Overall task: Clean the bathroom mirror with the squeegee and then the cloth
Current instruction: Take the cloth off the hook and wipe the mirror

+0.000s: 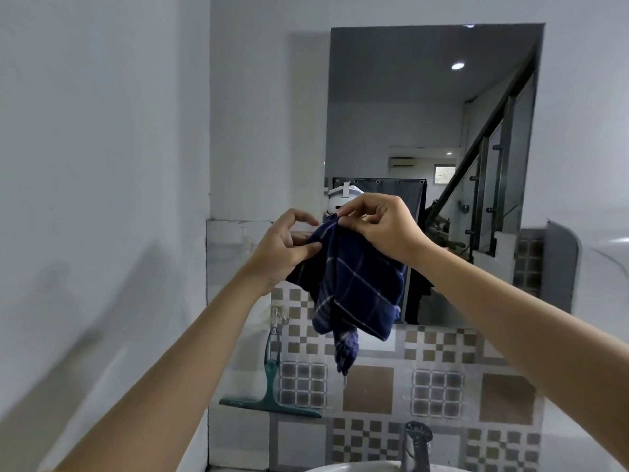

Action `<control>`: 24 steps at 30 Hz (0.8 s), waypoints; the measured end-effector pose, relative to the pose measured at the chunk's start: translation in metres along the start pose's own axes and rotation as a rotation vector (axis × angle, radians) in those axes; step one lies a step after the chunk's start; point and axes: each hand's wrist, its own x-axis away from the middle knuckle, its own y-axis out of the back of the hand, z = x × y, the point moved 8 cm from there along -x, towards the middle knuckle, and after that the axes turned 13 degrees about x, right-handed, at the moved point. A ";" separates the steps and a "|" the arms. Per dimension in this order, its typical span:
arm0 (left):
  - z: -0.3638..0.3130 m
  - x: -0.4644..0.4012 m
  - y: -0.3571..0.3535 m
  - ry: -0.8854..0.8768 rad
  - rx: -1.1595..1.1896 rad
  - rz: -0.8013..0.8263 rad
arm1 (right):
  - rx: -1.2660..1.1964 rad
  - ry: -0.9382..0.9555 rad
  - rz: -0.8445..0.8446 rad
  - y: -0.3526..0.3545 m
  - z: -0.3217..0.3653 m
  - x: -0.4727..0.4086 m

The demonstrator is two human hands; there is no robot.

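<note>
Your teal plastic squeegee (271, 386) hangs on its wall hook under the rectangular wall mirror (429, 131), so that stage looks finished. Left hand (284, 248) and right hand (381, 226) both pinch the navy checked cloth (354, 287) before the glass; wiping remains.

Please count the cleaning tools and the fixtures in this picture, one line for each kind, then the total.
Cloth, dark blue check, held by left hand and right hand: 1
Squeegee, green, hanging on the wall: 1
Mirror: 1
Tap: 1
Total: 4
</note>
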 end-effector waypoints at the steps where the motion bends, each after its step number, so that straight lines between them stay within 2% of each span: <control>1: -0.002 0.000 -0.010 -0.029 -0.009 0.000 | -0.023 -0.012 -0.011 0.007 -0.003 0.002; 4: -0.001 0.000 -0.037 -0.069 -0.014 -0.017 | -0.068 -0.032 -0.024 0.027 -0.011 0.011; 10: 0.015 0.000 -0.069 0.030 0.046 -0.062 | -0.130 -0.062 0.076 0.048 -0.023 0.033; 12: 0.013 0.001 -0.077 0.028 0.016 -0.059 | -0.213 -0.081 0.164 0.049 -0.028 0.042; 14: 0.010 0.000 -0.081 0.025 -0.027 -0.055 | -0.270 -0.140 0.336 0.047 -0.039 0.053; 15: 0.008 -0.001 -0.083 0.025 -0.061 -0.045 | -0.253 -0.176 0.436 0.044 -0.044 0.059; 17: 0.005 -0.001 -0.087 0.022 -0.124 -0.026 | -0.039 -0.157 0.558 0.045 -0.052 0.068; 19: 0.003 -0.002 -0.088 0.013 -0.137 -0.042 | 0.050 -0.124 0.555 0.055 -0.056 0.071; 24: 0.004 -0.001 -0.090 0.021 -0.057 -0.054 | -0.468 -0.186 0.358 0.083 -0.070 0.074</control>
